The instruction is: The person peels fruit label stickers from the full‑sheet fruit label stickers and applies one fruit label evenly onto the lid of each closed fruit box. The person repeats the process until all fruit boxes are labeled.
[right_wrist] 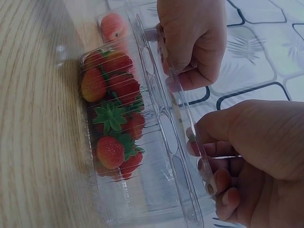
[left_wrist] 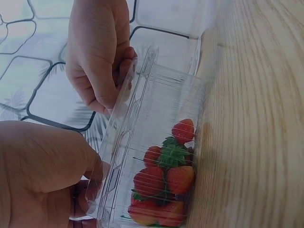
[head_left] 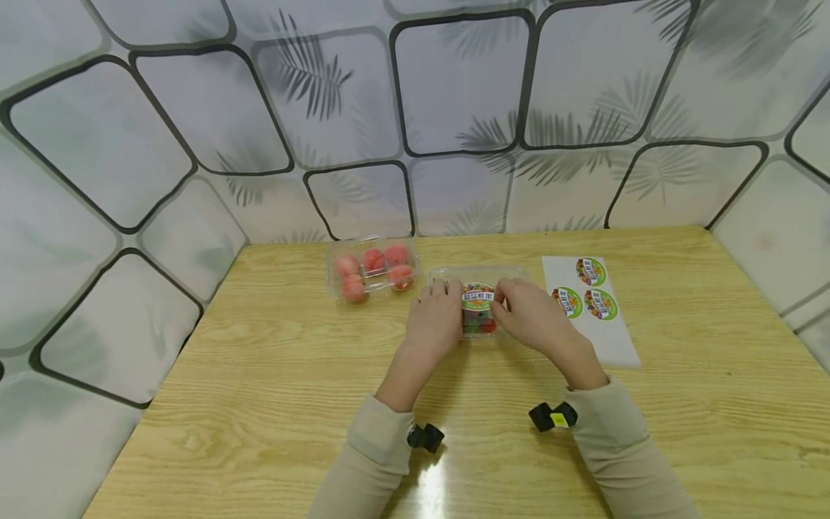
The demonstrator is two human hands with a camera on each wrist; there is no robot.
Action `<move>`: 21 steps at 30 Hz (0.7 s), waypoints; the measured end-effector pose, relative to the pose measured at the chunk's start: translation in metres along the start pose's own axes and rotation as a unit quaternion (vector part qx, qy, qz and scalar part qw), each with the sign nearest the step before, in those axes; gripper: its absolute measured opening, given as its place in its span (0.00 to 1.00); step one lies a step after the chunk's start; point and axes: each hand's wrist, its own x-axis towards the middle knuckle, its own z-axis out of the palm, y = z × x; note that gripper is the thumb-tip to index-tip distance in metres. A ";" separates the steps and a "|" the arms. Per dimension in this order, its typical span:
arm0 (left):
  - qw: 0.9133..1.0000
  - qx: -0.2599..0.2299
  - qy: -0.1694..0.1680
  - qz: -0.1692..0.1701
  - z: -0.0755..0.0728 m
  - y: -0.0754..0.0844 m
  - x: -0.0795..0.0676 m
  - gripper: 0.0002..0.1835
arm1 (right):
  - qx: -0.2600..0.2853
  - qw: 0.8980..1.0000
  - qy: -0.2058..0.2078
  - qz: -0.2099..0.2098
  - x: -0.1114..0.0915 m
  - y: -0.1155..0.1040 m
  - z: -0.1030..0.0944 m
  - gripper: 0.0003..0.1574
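A clear plastic clamshell box (head_left: 480, 333) holds strawberries (left_wrist: 152, 183), which show through its side in both wrist views. Its lid (right_wrist: 164, 118) is down. On the lid lies a colourful oval fruit sticker (head_left: 478, 296). My left hand (head_left: 436, 317) is over the lid's left part, fingers bent, pinching at the sticker's left edge. From the other side my right hand (head_left: 534, 313) pinches the sticker's right edge between thumb and curled forefinger. In the right wrist view the right fingertips (right_wrist: 192, 146) are right at the lid. The lid and fingers partly hide the grips.
Left of the strawberry box, a second clear box (head_left: 332, 277) holds several pinkish-red round fruits (head_left: 354, 288). To the right lies a white backing sheet (head_left: 612, 346) with three more stickers (head_left: 601, 305). A patterned wall covering (head_left: 460, 86) rises behind the wooden table (head_left: 272, 404).
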 end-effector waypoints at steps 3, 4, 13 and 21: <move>1.000 0.000 0.000 -0.001 0.000 0.000 0.000 0.10 | -0.003 1.000 0.002 -0.001 0.000 0.000 0.001 0.07; 1.000 0.000 0.001 -0.001 0.000 0.000 0.000 0.10 | -0.004 1.000 0.002 -0.001 0.000 0.000 0.001 0.07; 1.000 0.003 0.009 0.000 0.003 -0.001 0.001 0.08 | -0.014 1.000 0.005 -0.009 0.000 0.000 0.003 0.07; 1.000 0.001 0.007 0.000 0.004 -0.002 0.001 0.10 | -0.017 1.000 0.006 -0.012 0.000 0.001 0.004 0.07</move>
